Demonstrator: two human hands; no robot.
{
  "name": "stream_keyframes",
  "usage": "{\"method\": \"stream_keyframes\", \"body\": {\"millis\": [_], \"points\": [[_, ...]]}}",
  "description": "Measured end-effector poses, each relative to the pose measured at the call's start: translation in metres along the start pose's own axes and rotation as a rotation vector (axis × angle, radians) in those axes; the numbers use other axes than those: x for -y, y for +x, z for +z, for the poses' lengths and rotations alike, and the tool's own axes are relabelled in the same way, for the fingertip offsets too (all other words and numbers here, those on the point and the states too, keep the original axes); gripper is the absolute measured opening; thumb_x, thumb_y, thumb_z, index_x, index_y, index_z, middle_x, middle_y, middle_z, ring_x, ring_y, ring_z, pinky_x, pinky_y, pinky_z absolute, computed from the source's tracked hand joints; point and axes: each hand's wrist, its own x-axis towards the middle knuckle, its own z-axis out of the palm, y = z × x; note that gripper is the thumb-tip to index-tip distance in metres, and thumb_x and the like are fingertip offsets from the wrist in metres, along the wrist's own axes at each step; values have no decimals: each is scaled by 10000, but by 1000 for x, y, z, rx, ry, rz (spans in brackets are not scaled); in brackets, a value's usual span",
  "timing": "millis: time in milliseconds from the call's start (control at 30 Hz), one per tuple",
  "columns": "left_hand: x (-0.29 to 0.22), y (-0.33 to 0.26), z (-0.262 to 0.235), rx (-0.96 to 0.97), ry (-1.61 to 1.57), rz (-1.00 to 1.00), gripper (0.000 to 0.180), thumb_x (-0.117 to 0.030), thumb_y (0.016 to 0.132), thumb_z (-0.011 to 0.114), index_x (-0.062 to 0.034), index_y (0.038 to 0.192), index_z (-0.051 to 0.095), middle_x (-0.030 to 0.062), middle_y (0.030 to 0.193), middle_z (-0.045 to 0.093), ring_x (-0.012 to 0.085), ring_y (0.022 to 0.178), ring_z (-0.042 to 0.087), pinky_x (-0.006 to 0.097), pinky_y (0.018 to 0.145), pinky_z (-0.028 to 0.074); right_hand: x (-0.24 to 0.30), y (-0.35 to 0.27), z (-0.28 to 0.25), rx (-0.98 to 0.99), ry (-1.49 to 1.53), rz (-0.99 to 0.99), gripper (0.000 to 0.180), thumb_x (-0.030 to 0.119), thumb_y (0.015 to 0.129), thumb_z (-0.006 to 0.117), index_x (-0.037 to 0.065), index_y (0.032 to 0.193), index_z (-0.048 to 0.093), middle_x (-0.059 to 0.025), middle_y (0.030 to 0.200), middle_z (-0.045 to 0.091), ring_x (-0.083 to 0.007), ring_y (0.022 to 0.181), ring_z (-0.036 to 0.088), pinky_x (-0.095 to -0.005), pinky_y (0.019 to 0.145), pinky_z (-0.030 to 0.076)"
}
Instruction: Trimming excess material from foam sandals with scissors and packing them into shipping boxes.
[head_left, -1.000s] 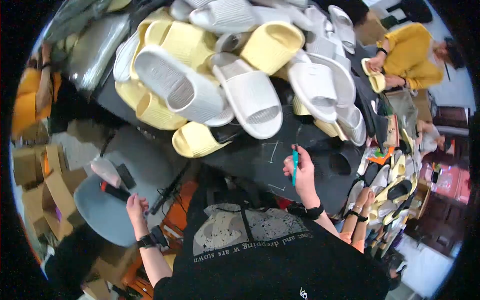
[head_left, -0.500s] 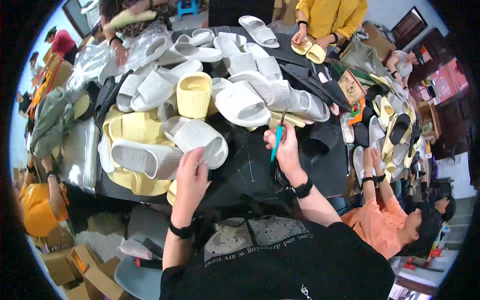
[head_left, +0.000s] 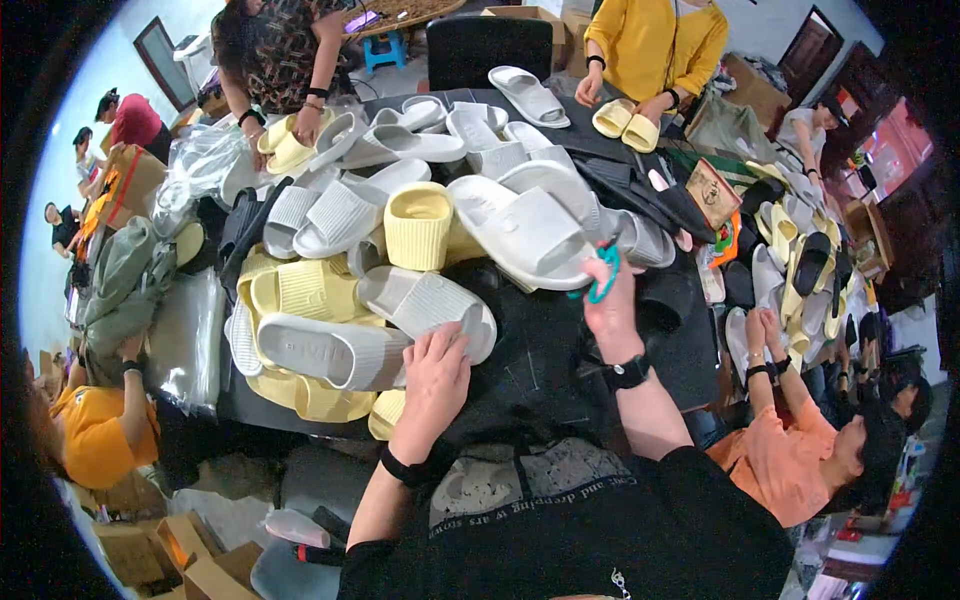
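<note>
My left hand (head_left: pixel 434 372) is closed on the near edge of a grey ribbed slide sandal (head_left: pixel 428 308), fingers bent over its strap. The thumb is hidden. My right hand (head_left: pixel 612 305) grips teal-handled scissors (head_left: pixel 606 272), whose blades I cannot make out. Its fingers also meet the near end of a large white slide (head_left: pixel 530 232), tilted up on the pile. Beside my left hand another grey slide (head_left: pixel 330 352) lies on yellow slides (head_left: pixel 310 288). A yellow slide (head_left: pixel 417 225) stands between the white and grey ones.
The black table (head_left: pixel 540 350) carries a heap of slides and black sandals (head_left: pixel 625 175). Clear plastic bags (head_left: pixel 190 340) lie at the left. Across the table, one person (head_left: pixel 655 45) in yellow and another (head_left: pixel 270 60) handle yellow slides. A person (head_left: pixel 790 450) in orange is close by at the right.
My right hand has moved up to the white slide, which now sits higher and tilted. My left hand has come onto the grey slide's edge. The whole view has shifted slightly.
</note>
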Motion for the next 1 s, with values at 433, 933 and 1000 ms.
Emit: {"method": "stream_keyframes", "body": {"millis": [433,933,1000], "points": [[-3,11,-19,13,-208,-7,335,-52,761,586,-37,1088,517,123,1104,526,329,1018,472,413,866,374,117,-54,-18,86,143,-141,489,67,663,568,24,1142,482,-83,1080,540,-214,1012,535,-353,914,425],[24,-1,-38,-422,-1510,-695,380,-58,886,472,27,1248,396,133,1137,536,230,999,553,349,841,464,19,-131,15,644,-597,221,547,100,769,673,2,1226,388,-7,805,503,-66,738,480,-211,670,416],[43,-15,-29,-424,-1485,-679,367,-35,872,473,39,1226,420,135,1146,533,232,1013,547,352,846,459,9,-136,8,625,-544,241,538,92,777,666,4,1228,387,-21,815,538,-62,727,502,-204,646,424]]}}
